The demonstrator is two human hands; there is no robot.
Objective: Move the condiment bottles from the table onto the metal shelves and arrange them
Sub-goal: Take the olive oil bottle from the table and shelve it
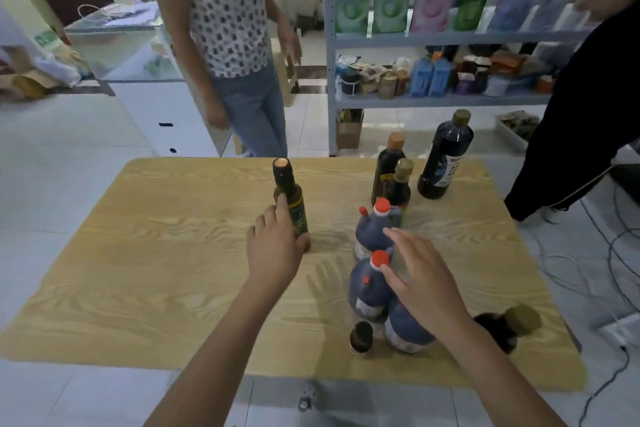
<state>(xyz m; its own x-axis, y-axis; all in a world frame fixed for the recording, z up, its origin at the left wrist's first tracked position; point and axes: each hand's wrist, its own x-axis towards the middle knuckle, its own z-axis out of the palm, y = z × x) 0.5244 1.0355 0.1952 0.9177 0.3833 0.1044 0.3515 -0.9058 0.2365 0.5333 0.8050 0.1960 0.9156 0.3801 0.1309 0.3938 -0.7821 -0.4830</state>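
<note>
Your left arm reaches forward, and your left hand [275, 246] wraps the lower body of the green bottle [289, 194], index finger laid up its side. The bottle stands upright on the tabletop [173, 253], apart from the rest.

Your right hand [424, 279] is released, fingers spread, held over the red-capped jugs [367, 288]. Its thumb is just beside the nearest cap.

A small dark bottle [361, 338] stands near your right forearm. Three tall dark bottles [445, 156] stand at the far right edge, and the metal shelves [433, 40] lie beyond them.
</note>
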